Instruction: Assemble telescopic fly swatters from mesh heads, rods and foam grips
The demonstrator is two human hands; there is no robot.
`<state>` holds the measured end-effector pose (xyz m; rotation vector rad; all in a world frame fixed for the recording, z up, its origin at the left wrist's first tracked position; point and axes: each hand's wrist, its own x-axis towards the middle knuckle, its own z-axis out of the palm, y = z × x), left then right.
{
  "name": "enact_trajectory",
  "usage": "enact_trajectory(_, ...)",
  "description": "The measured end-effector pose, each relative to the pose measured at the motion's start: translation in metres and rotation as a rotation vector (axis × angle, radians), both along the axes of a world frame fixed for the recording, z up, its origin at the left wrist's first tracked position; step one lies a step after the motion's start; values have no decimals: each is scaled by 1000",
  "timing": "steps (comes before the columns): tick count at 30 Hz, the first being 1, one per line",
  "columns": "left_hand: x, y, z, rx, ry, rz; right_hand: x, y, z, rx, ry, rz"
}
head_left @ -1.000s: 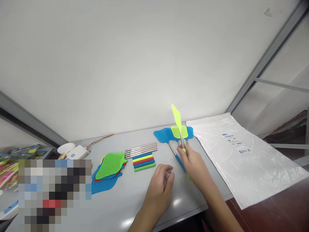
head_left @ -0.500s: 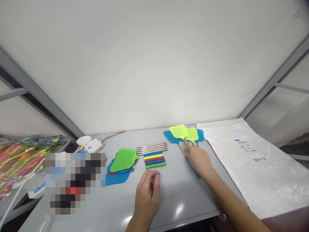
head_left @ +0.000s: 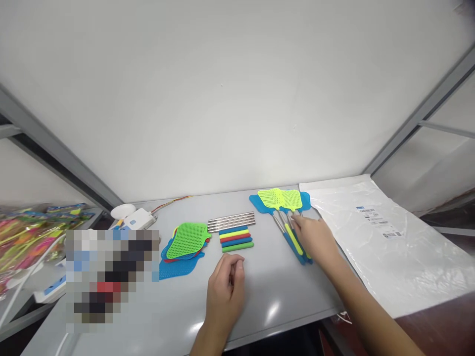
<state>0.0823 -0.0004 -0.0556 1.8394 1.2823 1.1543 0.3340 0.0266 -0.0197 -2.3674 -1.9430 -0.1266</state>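
Note:
Several assembled fly swatters (head_left: 296,241), with yellow and blue mesh heads, metal shafts and coloured grips, lie together at the right of the desk. My right hand (head_left: 313,240) is over them, its curled fingers closed on the shaft of a swatter on the right side; the fingertips are partly hidden. My left hand (head_left: 225,282) rests loosely curled on the desk with nothing visible in it. Just beyond it lies a row of coloured handle grips (head_left: 236,238). Several metal rods (head_left: 231,222) lie behind the grips. Loose swatter heads, a green one (head_left: 188,240) on top, are piled to the left.
A white plastic mailer (head_left: 367,257) with a label covers the desk's right end. At the left are a white device (head_left: 142,221) with wires and a blurred-out area. Packaged colourful items (head_left: 33,242) lie beyond the desk's left edge. A wall (head_left: 222,123) closes off the back.
My right hand has shifted from the yellow swatter heads down and right onto the shafts, uncovering the yellow and blue grips. My left hand stays curled in place. The view has shifted slightly.

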Motion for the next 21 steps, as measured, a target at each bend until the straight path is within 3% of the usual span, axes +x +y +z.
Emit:
enact_trajectory(6,1,2,0,19,-11,-1,20,-22,7,37,45,11)
enact_trajectory(14,8,-2,8,-10,-43,95,2,-23,-16,37,-28,61)
enact_trajectory(21,8,-2,7,-24,-63,88,-3,-24,-17,37,-90,62)
